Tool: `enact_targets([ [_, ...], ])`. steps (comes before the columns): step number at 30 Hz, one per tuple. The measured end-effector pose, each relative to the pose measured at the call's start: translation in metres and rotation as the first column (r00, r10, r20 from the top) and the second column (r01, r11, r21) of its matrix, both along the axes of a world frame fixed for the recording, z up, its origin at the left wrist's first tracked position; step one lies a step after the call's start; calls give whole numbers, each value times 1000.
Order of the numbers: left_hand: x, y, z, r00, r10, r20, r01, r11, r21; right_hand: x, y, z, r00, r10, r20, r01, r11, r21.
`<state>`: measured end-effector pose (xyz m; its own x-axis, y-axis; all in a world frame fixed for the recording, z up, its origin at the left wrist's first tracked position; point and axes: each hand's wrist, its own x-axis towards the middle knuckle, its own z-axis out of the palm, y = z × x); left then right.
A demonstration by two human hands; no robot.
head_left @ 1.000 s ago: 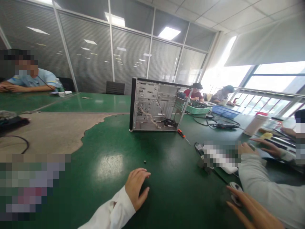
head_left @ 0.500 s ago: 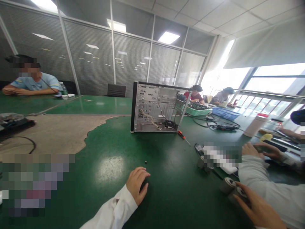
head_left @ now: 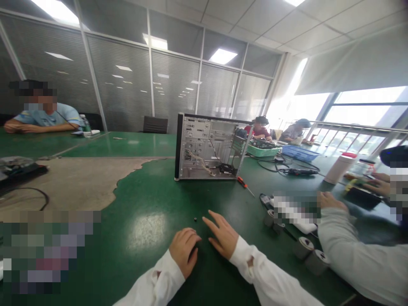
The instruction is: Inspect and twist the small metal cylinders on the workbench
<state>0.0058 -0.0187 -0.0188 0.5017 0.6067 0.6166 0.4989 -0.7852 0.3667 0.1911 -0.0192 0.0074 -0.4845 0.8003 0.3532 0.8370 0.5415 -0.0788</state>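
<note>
My left hand (head_left: 184, 250) rests cupped on the green table top (head_left: 149, 227), its white sleeve reaching to the bottom edge. Its palm is hidden, with a dark shadow under it. My right hand (head_left: 221, 235) lies just to the right, fingers spread, holding nothing. Between them, a little farther away, sits a small black screw (head_left: 195, 219), touched by neither hand. Beyond stands an open metal computer case (head_left: 210, 146) on its side, with wires inside. An orange-handled screwdriver (head_left: 244, 185) lies by its corner.
Two grey cylinders (head_left: 302, 248) stand at lower right beside a co-worker's grey sleeve (head_left: 353, 250). A pixelated object (head_left: 296, 214) lies near them. Farther back are cables, a green tray (head_left: 259, 149), a blue tray (head_left: 299, 153) and a white bottle (head_left: 339, 168). A worn tan patch (head_left: 76, 185) covers the left.
My right hand has moved from the grey cylinders at lower right to the middle, next to my left hand. The cylinders now stand free. My left hand has barely moved.
</note>
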Motion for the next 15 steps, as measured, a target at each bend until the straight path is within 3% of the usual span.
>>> enact_targets([
  [4,-1,0,0,1000,-14,-23,14,1000,6,-27,46,-22,998,66,13,-66,998,19],
  [7,-1,1,-1,1000,-21,-18,21,1000,-1,-31,62,-38,989,148,-27,-146,987,66],
  [11,0,0,-1,999,-36,0,36,999,-7,-24,48,-39,975,215,-55,-206,970,127],
  [15,1,0,1,999,-53,9,53,998,-22,4,11,-22,989,141,32,-145,976,161],
])
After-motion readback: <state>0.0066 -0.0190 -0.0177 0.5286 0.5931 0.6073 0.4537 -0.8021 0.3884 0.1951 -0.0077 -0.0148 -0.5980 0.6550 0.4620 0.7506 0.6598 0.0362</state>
